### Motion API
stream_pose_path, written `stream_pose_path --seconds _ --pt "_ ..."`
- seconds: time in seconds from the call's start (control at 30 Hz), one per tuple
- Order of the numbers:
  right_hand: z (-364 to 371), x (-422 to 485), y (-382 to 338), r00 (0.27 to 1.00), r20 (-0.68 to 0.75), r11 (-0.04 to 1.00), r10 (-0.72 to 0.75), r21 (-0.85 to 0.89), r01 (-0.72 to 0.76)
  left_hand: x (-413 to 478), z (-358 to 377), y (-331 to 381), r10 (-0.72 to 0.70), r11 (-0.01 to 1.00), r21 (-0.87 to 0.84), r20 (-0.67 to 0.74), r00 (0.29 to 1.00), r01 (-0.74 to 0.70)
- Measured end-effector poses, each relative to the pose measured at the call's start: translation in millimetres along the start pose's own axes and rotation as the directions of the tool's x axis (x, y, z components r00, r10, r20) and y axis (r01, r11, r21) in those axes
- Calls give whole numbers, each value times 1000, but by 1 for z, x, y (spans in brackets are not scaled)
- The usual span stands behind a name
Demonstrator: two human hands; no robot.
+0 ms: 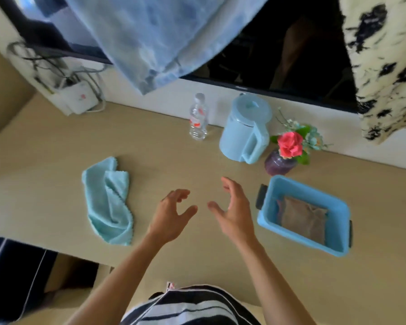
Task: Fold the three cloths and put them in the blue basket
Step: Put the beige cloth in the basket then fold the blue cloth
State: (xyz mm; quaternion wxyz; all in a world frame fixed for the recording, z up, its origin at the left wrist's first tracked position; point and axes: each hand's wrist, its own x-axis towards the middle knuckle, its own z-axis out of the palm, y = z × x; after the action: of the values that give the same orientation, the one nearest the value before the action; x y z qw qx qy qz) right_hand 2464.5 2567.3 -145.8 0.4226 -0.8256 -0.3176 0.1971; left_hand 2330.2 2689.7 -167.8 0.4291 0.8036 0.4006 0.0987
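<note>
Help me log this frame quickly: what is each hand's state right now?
Left hand: open, fingers loosely curled, holding nothing.
Right hand: open, fingers relaxed, holding nothing.

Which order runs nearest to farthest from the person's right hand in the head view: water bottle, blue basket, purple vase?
From the right hand:
1. Blue basket, on the table just to its right.
2. Purple vase, farther back and to the right.
3. Water bottle, at the back by the wall, slightly left.

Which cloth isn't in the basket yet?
The light blue cloth, crumpled on the table; the brown cloth lies folded in the blue basket.
</note>
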Motion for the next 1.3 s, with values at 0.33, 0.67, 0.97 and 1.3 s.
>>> stream_pose_path --seconds 0.33,0.67,0.97,1.3 --pt "102 -23 -35 979 199 999 35 -37 -28 -24 -39 -152 -410 806 466 -4 912 364" --pt "108 -32 -25 977 203 994 68 -92 -50 -35 -47 -193 -250 899 354 -65 966 257" --pt "106 -31 -34 983 181 999 6 -52 4 -27 -88 -115 -63 984 -180 -379 923 -6" --pt "80 -17 -77 973 143 981 -179 107 164 -19 -120 -28 -37 703 -706 75 996 79"
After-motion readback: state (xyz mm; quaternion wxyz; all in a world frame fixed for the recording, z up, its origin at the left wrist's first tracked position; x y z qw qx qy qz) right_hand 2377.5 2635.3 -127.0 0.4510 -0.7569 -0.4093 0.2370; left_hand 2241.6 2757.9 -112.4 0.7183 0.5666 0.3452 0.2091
